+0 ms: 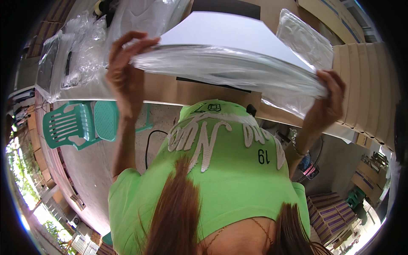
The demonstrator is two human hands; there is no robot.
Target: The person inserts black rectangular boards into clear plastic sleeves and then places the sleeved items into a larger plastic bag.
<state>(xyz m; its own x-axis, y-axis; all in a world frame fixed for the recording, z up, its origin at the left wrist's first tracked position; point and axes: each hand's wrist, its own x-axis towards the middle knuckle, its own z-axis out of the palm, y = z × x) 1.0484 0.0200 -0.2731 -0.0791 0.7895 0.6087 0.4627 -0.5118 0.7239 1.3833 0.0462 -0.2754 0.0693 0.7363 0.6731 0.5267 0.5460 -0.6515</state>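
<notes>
Head view: two hands hold a flat white board in a clear plastic bag, lifted above a brown surface.

The left hand (125,72) is clamped on the bag (229,70) at its left end and the right hand (326,100) on its right end, so the bag hangs stretched level between them, with the board (221,32) showing at its upper side. The hands are well apart, which keeps the loose plastic taut. Below the bag lies the surface (161,89). More crumpled plastic (80,51) sits far left, stacked cardboard (365,80) to the right, and a green chair (70,125) beside the surface.
</notes>
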